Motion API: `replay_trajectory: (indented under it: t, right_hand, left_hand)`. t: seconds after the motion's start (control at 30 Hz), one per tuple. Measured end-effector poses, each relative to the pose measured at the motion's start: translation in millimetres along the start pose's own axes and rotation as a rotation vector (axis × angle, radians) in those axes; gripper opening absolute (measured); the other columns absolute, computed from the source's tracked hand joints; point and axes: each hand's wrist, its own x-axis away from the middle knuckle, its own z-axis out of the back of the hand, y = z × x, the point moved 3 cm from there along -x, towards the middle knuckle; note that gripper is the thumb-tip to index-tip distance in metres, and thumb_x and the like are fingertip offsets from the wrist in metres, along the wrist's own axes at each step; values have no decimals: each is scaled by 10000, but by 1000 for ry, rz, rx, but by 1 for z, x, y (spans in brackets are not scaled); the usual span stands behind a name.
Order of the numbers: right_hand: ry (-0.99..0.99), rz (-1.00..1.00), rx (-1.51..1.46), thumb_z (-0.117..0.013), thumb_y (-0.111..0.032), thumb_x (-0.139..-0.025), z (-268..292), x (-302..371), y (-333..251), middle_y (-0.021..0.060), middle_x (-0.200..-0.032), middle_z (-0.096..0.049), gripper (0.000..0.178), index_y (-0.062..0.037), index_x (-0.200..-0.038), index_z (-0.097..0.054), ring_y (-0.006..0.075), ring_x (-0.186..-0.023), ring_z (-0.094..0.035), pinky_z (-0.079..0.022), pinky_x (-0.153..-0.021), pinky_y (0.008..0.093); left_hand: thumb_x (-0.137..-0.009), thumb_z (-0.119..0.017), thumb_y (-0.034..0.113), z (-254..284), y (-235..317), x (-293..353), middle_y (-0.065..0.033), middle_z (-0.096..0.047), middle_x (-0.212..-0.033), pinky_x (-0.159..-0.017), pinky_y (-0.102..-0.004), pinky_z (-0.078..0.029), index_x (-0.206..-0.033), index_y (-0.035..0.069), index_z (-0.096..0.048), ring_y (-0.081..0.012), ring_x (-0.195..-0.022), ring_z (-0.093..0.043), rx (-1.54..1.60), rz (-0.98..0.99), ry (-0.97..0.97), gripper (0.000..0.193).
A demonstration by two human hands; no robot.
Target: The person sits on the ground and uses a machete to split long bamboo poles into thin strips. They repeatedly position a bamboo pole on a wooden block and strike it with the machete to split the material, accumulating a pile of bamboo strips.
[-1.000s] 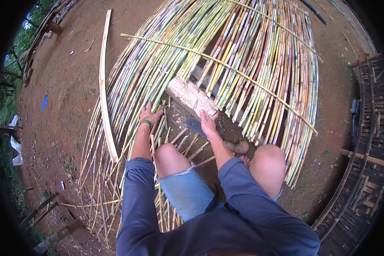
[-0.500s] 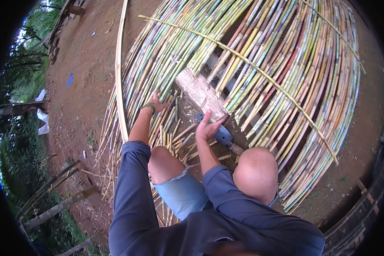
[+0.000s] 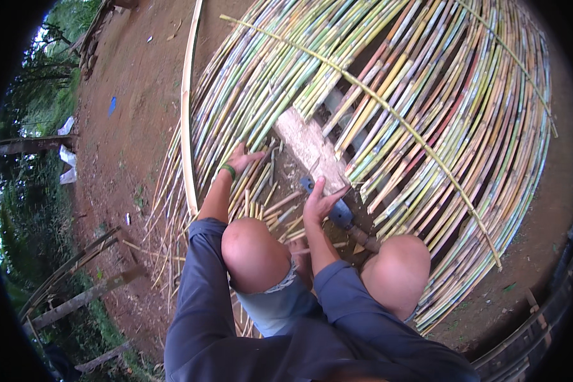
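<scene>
Long thin canes [image 3: 254, 83], green, yellow and brownish, lie side by side in a wide fan. My left hand [image 3: 240, 160], with a green band at its wrist, rests at the cut cane ends on the left, its fingers spread and thumb pointing right. A pale, rough wooden block [image 3: 309, 141] lies under the cane ends at the middle. Around the near end of that block my right hand [image 3: 321, 204] is closed, thumb on top, some fingers hidden. Just below the hand is a blue-grey metal tool [image 3: 342, 215] with holes and a brown handle.
A cane strip [image 3: 388, 109] crosses over the fan. Short cut cane pieces [image 3: 261, 191] litter the ground between my knees. At the left stands a long pale split strip [image 3: 186, 127]. Beyond are bare reddish soil [image 3: 121, 172] and a blue scrap [image 3: 113, 106].
The whole view has shifted slightly, so the scene sits further right and lower. My left thumb now reaches further out to the right. My right hand stays at the block's near end.
</scene>
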Motion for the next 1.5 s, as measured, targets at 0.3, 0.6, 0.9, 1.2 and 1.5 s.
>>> replay_trajectory:
  t: [0.3,0.6,0.9,1.2,1.5]
  right_hand:
    - [-259,-76,94,-675,-487,-903,18,-22,1,312,-1487,-342,1061,18,-1538,10,402,-1362,-402,-301,-1133,423]
    - [-420,-101,87,-728,-477,-860,23,-48,0,274,-1499,-388,1116,48,-1538,-13,350,-1393,-401,-295,-1153,369]
    - [-367,-17,70,-745,-406,-857,15,-40,-15,277,-1488,-397,1070,-8,-1554,-37,371,-1363,-431,-320,-1136,395]
    - [-371,20,148,-743,-430,-872,11,-42,1,248,-1506,-363,1089,-141,-1587,26,355,-1332,-459,-489,-936,424]
    - [-359,144,145,-775,-392,-858,-29,-21,-1,275,-1524,-329,1192,-29,-1568,111,339,-1280,-512,-537,-927,419]
  left_hand:
    - [-706,-747,276,5,-2,-18,-341,-576,-1307,-1083,-386,-429,-1411,-155,-412,-388,-1255,-568,-71,-136,111,892]
    - [-744,-670,336,4,27,11,-346,-655,-1054,-917,-473,-495,-1043,-76,-645,-441,-1028,-647,-180,-231,180,510]
    - [-761,-649,302,7,48,46,-356,-656,-1050,-941,-481,-502,-1078,-77,-648,-451,-1043,-651,-160,-209,154,494]
    - [-740,-671,290,18,53,56,-367,-655,-1012,-914,-497,-509,-1055,-87,-638,-467,-1003,-657,-142,-200,158,492]
    - [-735,-725,345,25,55,62,-337,-670,-1029,-922,-485,-510,-1072,-72,-640,-454,-1015,-658,-137,-161,106,542]
